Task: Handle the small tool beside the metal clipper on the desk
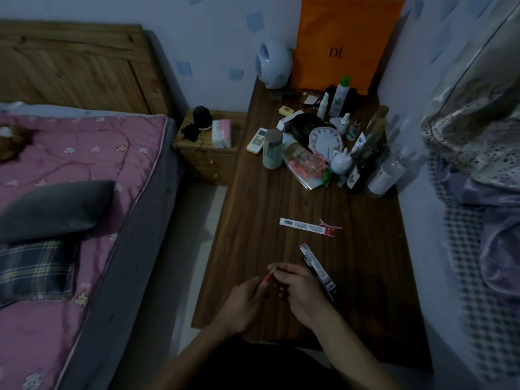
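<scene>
Over the near part of a dark wooden table [253,209] my two hands meet. A thin red stick [268,276] is pinched by the fingers of my right hand [298,291]. My left hand [244,302] has its fingers curled at the stick's lower end. Just right of my right hand lies a narrow black and silver box [318,270] with a dark pen-like thing beside it. Further back lie a white barcode strip [305,225] and a pink hair clip [329,224].
Bottles, a small clock [326,139], a remote [256,140], a rabbit figure and a cup crowd the table's far end, with a fan [274,64] and an orange bag [346,40] behind. A bed [70,192] lies left, a nightstand [208,153] between, bedding on the right.
</scene>
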A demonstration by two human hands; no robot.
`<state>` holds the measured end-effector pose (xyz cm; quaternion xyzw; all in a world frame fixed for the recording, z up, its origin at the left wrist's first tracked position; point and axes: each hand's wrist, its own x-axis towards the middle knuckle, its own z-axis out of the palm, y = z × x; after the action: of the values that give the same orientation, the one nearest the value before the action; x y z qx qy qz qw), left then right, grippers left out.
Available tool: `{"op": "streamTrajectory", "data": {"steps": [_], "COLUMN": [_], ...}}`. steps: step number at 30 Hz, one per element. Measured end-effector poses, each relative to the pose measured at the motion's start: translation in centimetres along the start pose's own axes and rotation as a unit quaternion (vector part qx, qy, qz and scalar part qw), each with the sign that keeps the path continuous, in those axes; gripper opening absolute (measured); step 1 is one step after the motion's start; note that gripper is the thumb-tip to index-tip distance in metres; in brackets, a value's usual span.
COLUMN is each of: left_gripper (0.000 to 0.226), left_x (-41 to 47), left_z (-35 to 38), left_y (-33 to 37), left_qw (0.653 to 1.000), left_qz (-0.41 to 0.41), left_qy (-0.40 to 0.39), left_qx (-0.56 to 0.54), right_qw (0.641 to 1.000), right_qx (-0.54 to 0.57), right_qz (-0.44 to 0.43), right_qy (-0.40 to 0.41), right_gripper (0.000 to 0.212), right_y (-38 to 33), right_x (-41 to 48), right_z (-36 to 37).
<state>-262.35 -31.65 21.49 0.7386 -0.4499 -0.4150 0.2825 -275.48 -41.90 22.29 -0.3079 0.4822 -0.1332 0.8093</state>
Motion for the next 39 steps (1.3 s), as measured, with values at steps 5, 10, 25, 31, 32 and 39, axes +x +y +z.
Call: {"op": "streamTrajectory", "data": {"steps": [5,10,25,31,32,39], "left_gripper": [0.031,0.031,0.031,0.032,0.032,0.032], "left_x": [0.6,0.9,1.4,1.3,1.3,1.1], "left_z": [0.4,0.0,-2.1,-2.2,-2.1,-1.7], "left_y": [-0.1,-0.1,-0.9,-1.3,-1.4,-2.0], "left_qw": [1.0,1.0,0.999,0.999,0.999,1.0], "left_qz": [0.001,0.009,0.008,0.008,0.005,0.0], "left_qy": [0.003,0.011,0.012,-0.001,-0.003,-0.005], "left_qx": [-0.004,-0.012,-0.048,-0.054,-0.046,-0.03], "right_qw": [0.999,0.999,0.996,0.996,0.995,0.998], "right_qx": [-0.01,0.029,0.042,0.01,0.013,0.066], "right_qz": [-0.008,-0.008,-0.056,-0.067,-0.066,-0.014], "right_qy": [0.031,0.031,0.046,0.063,0.067,0.009], "right_gripper": [0.012,0.011,0.01,0.005,0.005,0.012], "right_y": [0.1,-0.3,-0.1,0.2,0.3,1.0], "right_x": [0.3,0.8,1.6,1.7,1.7,2.0], "right_z": [0.0,0.5,2.4,3.3,3.3,2.2]}}
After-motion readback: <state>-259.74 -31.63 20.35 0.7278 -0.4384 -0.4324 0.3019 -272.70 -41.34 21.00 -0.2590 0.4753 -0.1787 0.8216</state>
